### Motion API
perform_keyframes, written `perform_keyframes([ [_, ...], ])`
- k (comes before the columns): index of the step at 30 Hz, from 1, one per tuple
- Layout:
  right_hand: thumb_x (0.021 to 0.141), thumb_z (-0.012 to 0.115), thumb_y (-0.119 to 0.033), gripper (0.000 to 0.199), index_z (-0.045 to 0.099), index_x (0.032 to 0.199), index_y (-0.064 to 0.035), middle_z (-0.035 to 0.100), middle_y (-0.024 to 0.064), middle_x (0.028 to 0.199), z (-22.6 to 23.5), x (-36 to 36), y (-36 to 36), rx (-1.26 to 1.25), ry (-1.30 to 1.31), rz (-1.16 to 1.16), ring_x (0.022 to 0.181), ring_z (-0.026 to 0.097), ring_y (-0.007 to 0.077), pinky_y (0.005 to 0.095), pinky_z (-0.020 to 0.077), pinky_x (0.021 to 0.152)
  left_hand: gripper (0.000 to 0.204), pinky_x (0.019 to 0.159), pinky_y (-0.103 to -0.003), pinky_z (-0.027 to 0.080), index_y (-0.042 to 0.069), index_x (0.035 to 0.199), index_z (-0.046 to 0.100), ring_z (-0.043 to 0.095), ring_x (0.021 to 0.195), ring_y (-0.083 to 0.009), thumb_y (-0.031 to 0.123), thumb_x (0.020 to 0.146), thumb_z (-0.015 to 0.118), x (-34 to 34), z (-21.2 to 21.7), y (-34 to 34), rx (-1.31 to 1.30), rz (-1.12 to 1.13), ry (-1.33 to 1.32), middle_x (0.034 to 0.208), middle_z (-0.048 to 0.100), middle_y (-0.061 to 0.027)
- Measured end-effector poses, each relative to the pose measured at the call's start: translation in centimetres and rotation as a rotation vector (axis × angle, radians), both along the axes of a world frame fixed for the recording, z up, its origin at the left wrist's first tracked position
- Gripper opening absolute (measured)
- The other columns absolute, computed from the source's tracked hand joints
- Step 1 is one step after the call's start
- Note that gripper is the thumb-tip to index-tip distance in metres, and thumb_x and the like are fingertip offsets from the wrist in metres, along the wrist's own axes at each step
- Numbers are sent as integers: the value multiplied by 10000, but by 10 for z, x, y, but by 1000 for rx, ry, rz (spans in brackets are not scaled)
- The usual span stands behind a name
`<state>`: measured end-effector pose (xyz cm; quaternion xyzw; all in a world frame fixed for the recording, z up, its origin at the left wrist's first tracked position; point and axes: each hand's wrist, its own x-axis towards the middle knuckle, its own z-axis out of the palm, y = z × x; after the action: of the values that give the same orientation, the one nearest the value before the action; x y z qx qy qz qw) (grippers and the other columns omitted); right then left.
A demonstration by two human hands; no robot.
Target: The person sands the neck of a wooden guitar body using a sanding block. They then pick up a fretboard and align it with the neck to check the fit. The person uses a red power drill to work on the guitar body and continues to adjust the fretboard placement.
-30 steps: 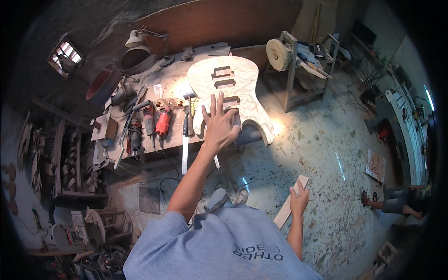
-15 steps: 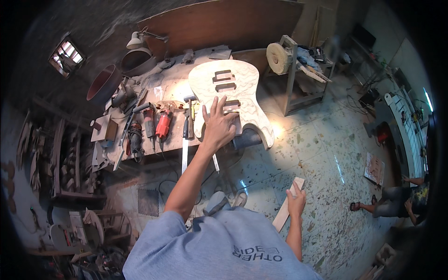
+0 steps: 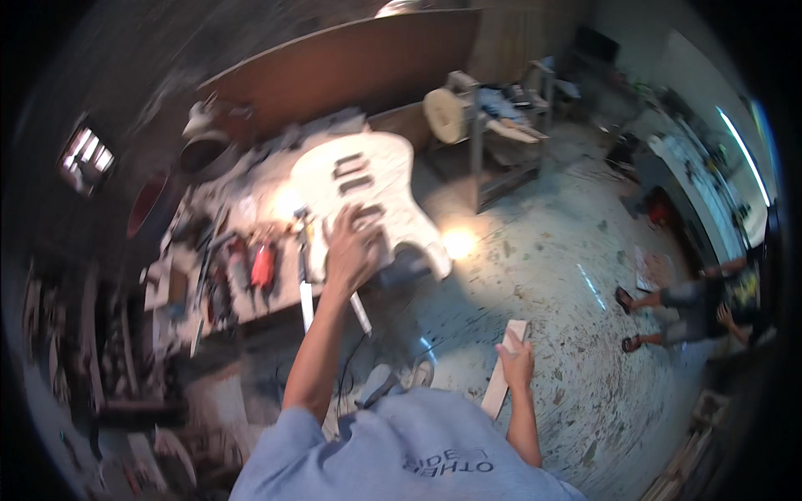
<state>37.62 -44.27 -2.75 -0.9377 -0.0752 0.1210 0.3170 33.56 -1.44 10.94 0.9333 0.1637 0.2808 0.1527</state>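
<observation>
A pale wooden electric guitar body (image 3: 391, 171) with dark rectangular cutouts lies at the edge of the workbench, its horns toward me. My left hand (image 3: 351, 250) rests over it near the cutout closest to me, fingers apart and blurred by motion; nothing shows in its grasp. Down at my right side, my right hand (image 3: 517, 361) is closed round a long flat wooden strip (image 3: 496, 391), which slants away from my body above the floor. The strip is apart from the guitar body.
Left of the guitar body, a red power tool (image 3: 262, 265) and other tools crowd the workbench (image 3: 288, 294). A wooden stand (image 3: 479, 171) with a pale round roll is beyond on the right. Another person (image 3: 697, 311) is at the far right. Wooden shelving stands left.
The view has swung, so the bench and guitar body appear farther left and lower, and blurred. My left hand stays over the guitar body; the right still grips the strip.
</observation>
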Motion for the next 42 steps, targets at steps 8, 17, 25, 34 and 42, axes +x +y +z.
perform_keyframes([
  [8, 938, 725, -389, 525, 605, 1447, -348, 592, 242, 1259, -8, 5, -5, 45, 3, -21, 1128, 630, 442, 481, 519, 979, 221, 1245, -644, 24, 137, 1015, 819, 284, 1552, -344, 193, 847, 687, -5, -3, 23, 42, -49, 123, 1562, 498, -104],
  [17, 907, 765, -401, 495, 655, 1387, -347, 585, 195, 1169, -20, 4, 18, -77, -6, 57, 1066, 641, 416, 479, 532, 909, 177, 1230, -577, 259, 98, 874, 782, 431, 1455, -395, 108, 769, 640, -8, 3, 27, 278, -330, 46, 1400, 615, -154],
  [25, 877, 812, -237, 548, 667, 1405, -228, 617, 230, 1137, 4, 1, 13, 83, -22, 22, 1046, 641, 415, 481, 521, 923, 381, 1133, -504, 457, 29, 1219, 700, 588, 1292, -430, 7, 842, 646, -56, 18, -25, -37, -179, -157, 1383, 605, -244],
  [34, 876, 806, -197, 533, 679, 1393, -217, 595, 205, 1078, 15, 1, 17, 34, 4, 85, 1016, 629, 399, 468, 506, 909, 427, 1049, -456, 506, 2, 1268, 675, 634, 1250, -380, 111, 859, 733, -91, -22, -56, -168, -82, 63, 1315, 662, -208],
  [42, 891, 793, -218, 527, 669, 1403, -201, 608, 209, 1080, 4, 5, 14, 36, 4, 88, 1019, 627, 415, 471, 506, 919, 169, 859, -386, 582, 41, 1015, 772, 758, 969, -308, 133, 882, 726, -73, -24, -64, -56, 44, -254, 1076, 778, -151],
])
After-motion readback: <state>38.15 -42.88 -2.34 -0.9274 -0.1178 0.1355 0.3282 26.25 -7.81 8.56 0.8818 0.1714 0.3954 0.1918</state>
